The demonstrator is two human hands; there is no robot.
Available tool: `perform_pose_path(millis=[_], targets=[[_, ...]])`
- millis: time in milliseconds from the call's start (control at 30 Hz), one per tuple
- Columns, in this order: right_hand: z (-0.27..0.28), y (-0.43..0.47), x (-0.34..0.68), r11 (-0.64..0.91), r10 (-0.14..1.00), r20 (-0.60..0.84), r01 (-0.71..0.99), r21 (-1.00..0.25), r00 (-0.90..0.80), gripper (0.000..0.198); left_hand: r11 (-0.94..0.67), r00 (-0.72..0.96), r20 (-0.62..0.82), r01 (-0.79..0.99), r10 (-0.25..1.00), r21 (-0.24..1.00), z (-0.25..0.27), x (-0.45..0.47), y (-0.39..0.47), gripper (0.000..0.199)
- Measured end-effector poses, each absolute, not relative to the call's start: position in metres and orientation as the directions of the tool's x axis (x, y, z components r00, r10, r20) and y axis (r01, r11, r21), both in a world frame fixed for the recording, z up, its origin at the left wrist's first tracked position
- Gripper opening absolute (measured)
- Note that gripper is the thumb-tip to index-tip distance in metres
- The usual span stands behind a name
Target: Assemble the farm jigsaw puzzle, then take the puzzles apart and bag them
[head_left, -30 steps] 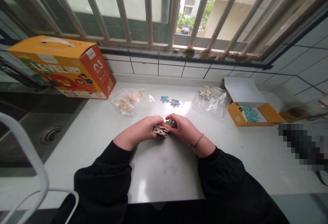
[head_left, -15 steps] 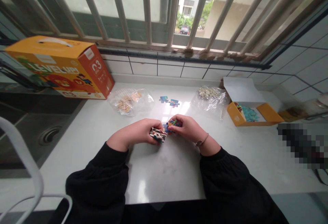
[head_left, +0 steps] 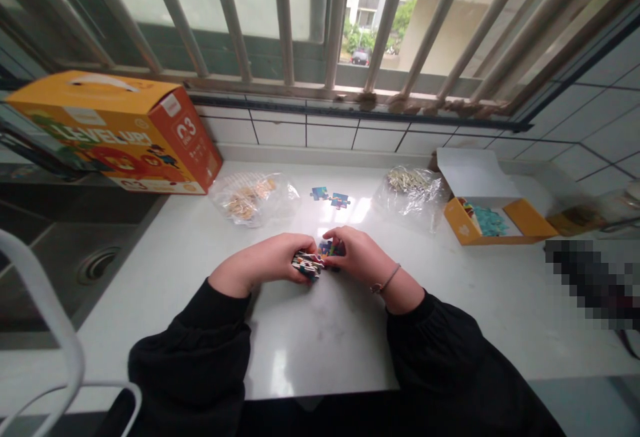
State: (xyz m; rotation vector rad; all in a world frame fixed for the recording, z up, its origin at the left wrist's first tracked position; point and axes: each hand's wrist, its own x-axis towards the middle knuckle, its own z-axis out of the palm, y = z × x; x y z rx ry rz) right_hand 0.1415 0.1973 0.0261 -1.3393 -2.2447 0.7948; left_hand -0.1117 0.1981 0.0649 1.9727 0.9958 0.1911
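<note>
My left hand point(head_left: 280, 257) is closed around a thick stack of jigsaw puzzle pieces point(head_left: 308, 263), their pale edges turned toward me. Close beside it, my right hand point(head_left: 355, 250) curls its thumb and fingers around a few colourful puzzle pieces point(head_left: 329, 248). The thumb is at the edge of the stack, and the palm side is partly hidden. Beyond both hands, two blue puzzle pieces, a left one point(head_left: 319, 193) and a right one point(head_left: 341, 201), lie flat on the white countertop point(head_left: 320, 350).
A clear bag of tan pieces point(head_left: 250, 200) and another bag point(head_left: 410, 190) flank the loose pieces. An orange carton point(head_left: 110, 133) stands at left by the sink point(head_left: 45, 257). At right sits an opened yellow box point(head_left: 500, 223). A white cable point(head_left: 50, 303) loops at front left.
My right hand has shifted slightly left toward the stack, and its index finger has lifted away from the thumb. The left hand keeps its grip in nearly the same place.
</note>
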Motion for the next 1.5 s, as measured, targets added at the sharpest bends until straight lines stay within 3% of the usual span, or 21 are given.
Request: perform_pose_path(millis=[100, 333, 600, 667, 800, 900, 1000, 1100, 1167, 1267, 1500], targets=[[0.032, 0.197, 0.142, 0.307, 0.900, -0.002, 0.636, -0.708, -0.436, 0.029, -0.316, 0.665, -0.177, 0.551, 0.726, 0.773, 0.062, -0.106, 0.197, 0.028], [0.032, 0.201, 0.145, 0.275, 0.943, 0.130, 0.495, -0.824, -0.307, 0.014, -0.360, 0.613, -0.050, 0.525, 0.788, 0.771, 0.047, -0.087, 0.192, 0.031], [0.025, 0.200, 0.140, 0.177, 0.916, 0.042, 0.306, -0.936, -0.400, 0.022, -0.309, 0.478, 0.039, 0.502, 0.878, 0.808, 0.035, -0.086, 0.193, 0.057], [0.026, 0.199, 0.139, 0.183, 0.896, 0.049, 0.266, -0.946, -0.442, 0.024, -0.336, 0.507, 0.044, 0.502, 0.861, 0.797, 0.036, -0.085, 0.195, 0.053], [0.027, 0.199, 0.141, 0.199, 0.867, 0.070, 0.213, -0.957, -0.494, 0.030, -0.405, 0.571, 0.041, 0.526, 0.820, 0.748, 0.040, -0.083, 0.198, 0.026], [0.025, 0.205, 0.146, 0.286, 0.900, 0.143, 0.311, -0.906, -0.412, 0.026, -0.423, 0.565, 0.057, 0.543, 0.823, 0.726, 0.043, -0.082, 0.198, 0.022], [0.018, 0.220, 0.154, 0.406, 0.914, 0.323, 0.550, -0.730, -0.245, 0.025, -0.412, 0.544, 0.055, 0.560, 0.837, 0.719, 0.045, -0.081, 0.197, 0.026], [0.008, 0.244, 0.157, 0.414, 0.885, 0.433, 0.714, -0.564, -0.171, 0.023, -0.401, 0.534, 0.055, 0.559, 0.844, 0.726, 0.046, -0.081, 0.196, 0.028], [0.002, 0.261, 0.154, 0.387, 0.888, 0.430, 0.768, -0.509, -0.163, 0.032, -0.398, 0.530, 0.058, 0.556, 0.846, 0.729, 0.045, -0.081, 0.196, 0.029], [-0.002, 0.283, 0.147, 0.341, 0.915, 0.364, 0.816, -0.466, -0.175, 0.046, -0.401, 0.532, 0.064, 0.549, 0.844, 0.733, 0.042, -0.081, 0.198, 0.030], [-0.003, 0.298, 0.150, 0.419, 0.894, 0.374, 0.754, -0.506, -0.246, 0.034, -0.421, 0.550, 0.075, 0.537, 0.832, 0.731, 0.037, -0.083, 0.201, 0.032]])
